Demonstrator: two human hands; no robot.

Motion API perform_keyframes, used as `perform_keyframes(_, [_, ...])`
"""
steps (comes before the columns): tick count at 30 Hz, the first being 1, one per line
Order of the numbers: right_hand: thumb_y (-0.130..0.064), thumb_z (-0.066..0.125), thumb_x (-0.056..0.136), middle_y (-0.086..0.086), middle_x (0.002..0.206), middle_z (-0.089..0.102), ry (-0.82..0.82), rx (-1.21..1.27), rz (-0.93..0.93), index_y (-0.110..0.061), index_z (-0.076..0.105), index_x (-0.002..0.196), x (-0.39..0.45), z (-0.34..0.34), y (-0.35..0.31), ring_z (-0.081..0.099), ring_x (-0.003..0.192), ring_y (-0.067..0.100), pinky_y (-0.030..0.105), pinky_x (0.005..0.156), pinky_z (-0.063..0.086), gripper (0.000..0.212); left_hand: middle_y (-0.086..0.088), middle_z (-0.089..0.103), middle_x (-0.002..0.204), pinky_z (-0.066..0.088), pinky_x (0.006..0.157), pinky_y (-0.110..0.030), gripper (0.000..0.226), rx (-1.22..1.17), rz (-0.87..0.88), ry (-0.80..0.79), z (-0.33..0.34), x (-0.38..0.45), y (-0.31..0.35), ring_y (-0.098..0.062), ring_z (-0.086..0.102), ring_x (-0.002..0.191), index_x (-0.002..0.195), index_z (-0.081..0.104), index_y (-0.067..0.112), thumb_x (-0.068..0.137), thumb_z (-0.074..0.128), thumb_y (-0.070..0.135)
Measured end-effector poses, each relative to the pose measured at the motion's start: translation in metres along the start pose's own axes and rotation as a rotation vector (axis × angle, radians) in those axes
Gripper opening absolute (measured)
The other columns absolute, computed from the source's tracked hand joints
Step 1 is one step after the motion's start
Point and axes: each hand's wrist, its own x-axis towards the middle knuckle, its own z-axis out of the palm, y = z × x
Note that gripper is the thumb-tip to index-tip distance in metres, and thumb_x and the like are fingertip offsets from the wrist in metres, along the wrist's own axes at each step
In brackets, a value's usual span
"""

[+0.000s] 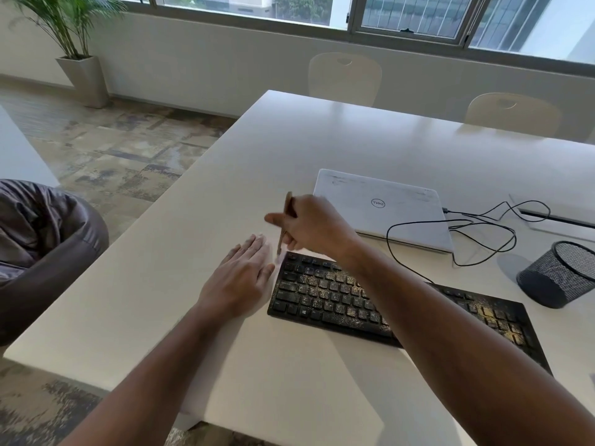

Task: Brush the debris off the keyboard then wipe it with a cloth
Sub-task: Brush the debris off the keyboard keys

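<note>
Lying flat on the white table (225, 194), the left hand (240, 278) spreads relaxed fingers just beside the crumb-speckled keyboard (325, 294). Beyond it, the right hand (309, 225) grips a thin brush (285, 220), tip at the keyboard's far-left corner. Farther back rests a closed laptop (383, 207).

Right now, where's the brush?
Head view, centre: the brush is in the right hand, bristles down at the keyboard's far-left corner, beside the flat left hand.

Right hand (309, 225) grips a brush (285, 223), seemingly, over the dusty keyboard (325, 294).
</note>
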Motion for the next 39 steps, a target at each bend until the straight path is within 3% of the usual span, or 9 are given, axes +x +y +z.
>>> perform_keyframes(3, [-0.042,0.07,0.1,0.01,0.076,0.075,0.09,-0.142,-0.031,-0.007,0.068,0.089,0.002,-0.002,0.003,0.074,0.07,0.026,0.045,0.08,0.062,0.037,0.003,0.016,0.169,0.004,0.126,-0.028,0.06,-0.002,0.007,0.008,-0.001,-0.001,0.001,-0.004,0.002,0.155,0.161,0.023,0.017,0.107,0.033,0.039])
perform_keyframes(10, [-0.039,0.07,0.1,0.007,0.067,0.077,-0.134,-0.006,0.01,-0.005,0.073,0.081,-0.007,0.004,-0.003,0.076,0.058,0.019,0.03,0.071,0.066,0.04,0.001,0.022,0.168,0.01,0.127,-0.033,0.064,0.028,0.011,-0.003,0.003,0.0,-0.002,-0.006,0.007,0.155,0.159,0.027,0.016,0.103,0.023,0.044])
perform_keyframes(14, [-0.04,0.07,0.1,0.01,0.077,0.076,0.055,-0.06,-0.02,-0.008,0.07,0.09,0.002,-0.001,0.002,0.076,0.07,0.027,0.046,0.08,0.064,0.034,0.003,0.017,0.169,0.005,0.126,-0.029,0.061,0.006,0.005,0.001,0.001,0.001,0.0,-0.004,0.004,0.155,0.161,0.024,0.017,0.105,0.028,0.042])
perform_keyframes(16, [-0.042,0.07,0.1,0.01,0.079,0.075,0.084,-0.126,-0.024,-0.008,0.068,0.091,0.002,-0.001,0.003,0.074,0.072,0.027,0.047,0.081,0.062,0.035,0.003,0.018,0.169,0.004,0.126,-0.027,0.064,0.017,0.008,0.006,0.001,0.001,-0.001,-0.004,0.004,0.155,0.16,0.025,0.017,0.102,0.025,0.045])
perform_keyframes(22, [-0.039,0.07,0.101,0.006,0.068,0.077,-0.148,0.017,0.017,-0.006,0.072,0.082,-0.006,0.002,-0.004,0.076,0.06,0.02,0.033,0.073,0.067,0.038,0.0,0.02,0.168,0.007,0.127,-0.03,0.066,0.021,0.012,-0.012,0.002,0.001,-0.001,-0.007,0.007,0.155,0.16,0.026,0.015,0.101,0.02,0.045])
perform_keyframes(26, [-0.043,0.07,0.1,0.008,0.075,0.075,0.089,-0.112,-0.026,-0.009,0.07,0.087,0.006,-0.001,0.002,0.074,0.07,0.026,0.046,0.081,0.062,0.036,0.002,0.017,0.169,0.005,0.126,-0.028,0.059,0.008,0.004,0.004,0.002,0.001,-0.001,-0.005,0.004,0.155,0.161,0.025,0.017,0.106,0.033,0.039])
perform_keyframes(30, [-0.041,0.07,0.1,0.007,0.075,0.074,0.046,-0.148,-0.035,-0.008,0.067,0.087,0.0,0.002,0.002,0.073,0.071,0.024,0.044,0.081,0.061,0.036,0.002,0.017,0.169,0.004,0.126,-0.028,0.059,0.007,0.0,0.003,0.002,0.002,-0.002,-0.005,0.004,0.155,0.16,0.025,0.016,0.107,0.033,0.04])
perform_keyframes(35, [-0.039,0.069,0.101,0.005,0.069,0.077,-0.093,-0.07,-0.025,-0.009,0.07,0.079,-0.004,0.004,-0.005,0.075,0.061,0.018,0.037,0.078,0.065,0.037,-0.001,0.02,0.168,0.008,0.127,-0.031,0.07,0.017,0.003,-0.024,0.0,0.001,0.0,-0.008,0.007,0.156,0.16,0.026,0.014,0.099,0.019,0.046])
perform_keyframes(39, [-0.04,0.069,0.101,0.008,0.076,0.076,0.119,-0.125,-0.026,-0.008,0.068,0.088,0.004,-0.002,0.0,0.074,0.072,0.025,0.044,0.081,0.061,0.035,0.002,0.018,0.169,0.007,0.127,-0.031,0.064,0.006,0.009,-0.006,0.001,0.0,-0.001,-0.005,0.004,0.155,0.161,0.024,0.016,0.103,0.027,0.045])
